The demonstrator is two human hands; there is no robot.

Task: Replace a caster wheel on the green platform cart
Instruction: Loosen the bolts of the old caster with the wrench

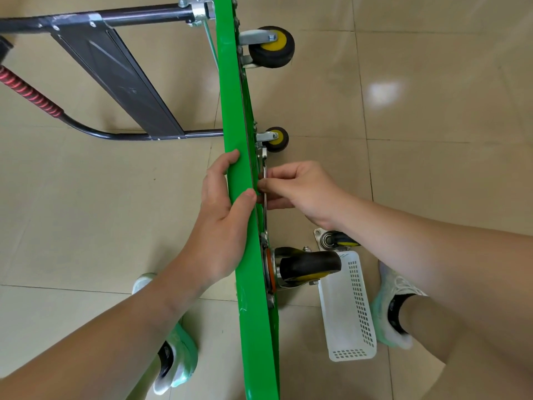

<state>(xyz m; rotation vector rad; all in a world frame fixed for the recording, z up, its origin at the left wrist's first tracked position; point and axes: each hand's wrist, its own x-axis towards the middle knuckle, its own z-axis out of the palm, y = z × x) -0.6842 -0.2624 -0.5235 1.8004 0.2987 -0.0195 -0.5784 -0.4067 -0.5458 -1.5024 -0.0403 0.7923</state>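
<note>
Beige tiled floor (403,140), glossy. The green platform cart (253,327) stands on its side, so the deck runs away from us as a narrow band, with the handle (121,82) folded out to the left and the wheels to the right. Our left hand (222,220) grips the top edge of the deck, fingers and thumb curled over the rim, steadying it. Our right hand (300,192) sits on the wheel side, just across the deck from the left, fingertips pinching the shank of a slim wrench (265,171). The wrench lies flat against the underside, its long axis parallel to the deck edge. Its far end reaches the metal bracket beside the small caster (277,139); its near end points back toward the near caster (308,265). We cannot tell whether the head is seated on a nut, because the deck edge hides it. The fastener therefore lies ahead of the right hand, away from us, and the right hand is the nearer one. We judge any turn keeps the shank in the plane of the underside, close to the deck. The right wrist is bent, with the forearm coming in from the lower right. A loose caster (331,239) lies on the floor at the far end of a white basket (349,313). Another mounted caster (272,46) sits at the far end.
</note>
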